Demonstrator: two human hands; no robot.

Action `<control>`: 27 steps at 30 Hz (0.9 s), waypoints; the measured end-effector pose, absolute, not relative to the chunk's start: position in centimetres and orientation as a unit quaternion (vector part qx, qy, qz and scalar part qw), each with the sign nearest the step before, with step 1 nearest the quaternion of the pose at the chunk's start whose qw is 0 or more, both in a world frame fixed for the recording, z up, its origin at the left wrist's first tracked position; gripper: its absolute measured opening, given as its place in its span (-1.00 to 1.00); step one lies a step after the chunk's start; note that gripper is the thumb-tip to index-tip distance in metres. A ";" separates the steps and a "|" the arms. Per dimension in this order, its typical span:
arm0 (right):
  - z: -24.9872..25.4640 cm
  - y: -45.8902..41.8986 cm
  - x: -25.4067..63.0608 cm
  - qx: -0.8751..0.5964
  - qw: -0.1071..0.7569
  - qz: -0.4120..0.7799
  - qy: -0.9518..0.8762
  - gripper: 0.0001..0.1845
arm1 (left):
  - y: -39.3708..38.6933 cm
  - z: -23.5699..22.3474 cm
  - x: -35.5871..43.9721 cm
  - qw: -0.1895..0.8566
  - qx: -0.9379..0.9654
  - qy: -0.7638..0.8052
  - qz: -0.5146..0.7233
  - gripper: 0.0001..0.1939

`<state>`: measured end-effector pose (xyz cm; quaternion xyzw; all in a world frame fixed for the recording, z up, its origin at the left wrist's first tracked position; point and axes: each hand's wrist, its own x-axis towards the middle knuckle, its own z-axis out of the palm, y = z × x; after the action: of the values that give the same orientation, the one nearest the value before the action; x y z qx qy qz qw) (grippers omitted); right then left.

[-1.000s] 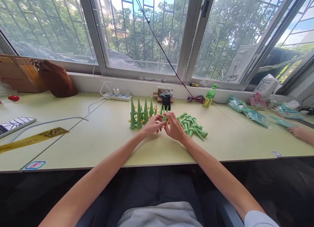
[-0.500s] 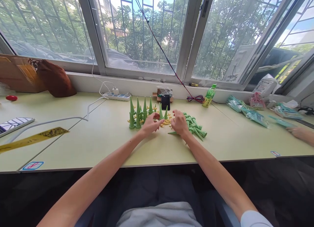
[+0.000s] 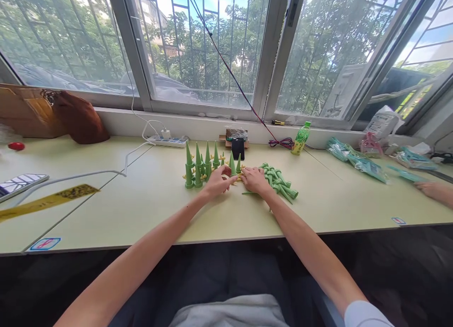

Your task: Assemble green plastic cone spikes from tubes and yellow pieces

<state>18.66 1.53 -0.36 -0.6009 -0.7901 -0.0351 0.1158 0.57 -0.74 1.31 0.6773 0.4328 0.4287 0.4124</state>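
Note:
My left hand [image 3: 216, 180] is curled, thumb and forefinger drawn together at the foot of a green plastic spike [image 3: 232, 163] that points up. What lies between its fingers is hidden. Close to its right, my right hand [image 3: 254, 180] has its fingertips bent down among small yellow plastic pieces [image 3: 235, 180]; I cannot make out what they pinch. A second, smaller green spike [image 3: 239, 164] rises just behind the fingertips. Left of my hands stand several upright green spikes [image 3: 189, 173], with yellow pieces on their sides. Beside my right hand lies a heap of loose green spikes [image 3: 281, 181].
Behind my hands lie a black phone [image 3: 238, 149] and a small cardboard box [image 3: 231, 133]. A green bottle [image 3: 300, 139] and a power strip [image 3: 170, 140] stand near the window wall. At far right, another person's hand [image 3: 435, 191] rests near plastic packets [image 3: 366, 166].
My right hand has moved slightly left and lowered, its fingers now down at the yellow pieces beside the left hand. The left hand stays nearly in place.

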 end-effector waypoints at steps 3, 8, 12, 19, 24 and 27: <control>-0.3 1.5 18.6 -0.599 0.109 -0.030 -0.792 -0.62 | -0.6 1.1 0.5 0.411 0.681 0.431 0.426 -0.55; -0.1 1.3 18.5 -0.598 0.100 -0.021 -0.795 -0.63 | -0.6 1.0 0.5 0.409 0.685 0.430 0.423 -0.56; 0.0 1.1 18.5 -0.600 0.099 -0.024 -0.794 -0.62 | -0.7 1.1 0.5 0.408 0.686 0.432 0.420 -0.56; 0.1 0.9 18.4 -0.608 0.108 -0.030 -0.786 -0.62 | -0.6 1.0 0.5 0.403 0.694 0.426 0.418 -0.60; 0.4 0.6 18.4 -0.611 0.114 -0.032 -0.783 -0.61 | -0.7 1.0 0.5 0.404 0.695 0.425 0.417 -0.60; 0.4 0.6 18.4 -0.609 0.117 -0.037 -0.784 -0.60 | -0.7 1.1 0.5 0.405 0.695 0.425 0.415 -0.60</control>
<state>18.38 0.61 0.39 -0.6085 -0.7840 -0.0369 0.1174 0.48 -0.72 1.05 0.6950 0.4249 0.4149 0.4052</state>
